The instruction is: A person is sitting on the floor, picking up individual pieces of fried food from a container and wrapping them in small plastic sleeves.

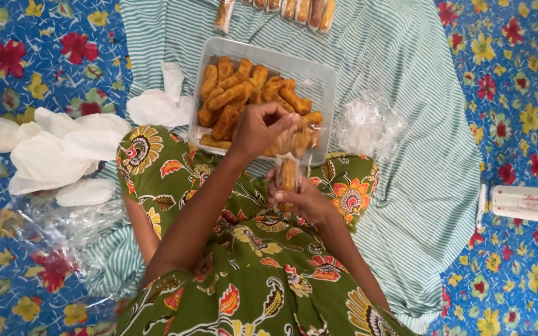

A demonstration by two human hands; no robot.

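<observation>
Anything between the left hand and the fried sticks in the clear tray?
Nothing visible. The left hand hovers at the near edge of the clear tray, right above the fried sticks. The right hand holds a small bag with a stick in it lower down, out of the path.

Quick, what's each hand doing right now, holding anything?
Left hand: fingers pinched shut on a blurred fried snack stick above the clear tray.
Right hand: closed around a small clear bag with a stick inside.
</observation>
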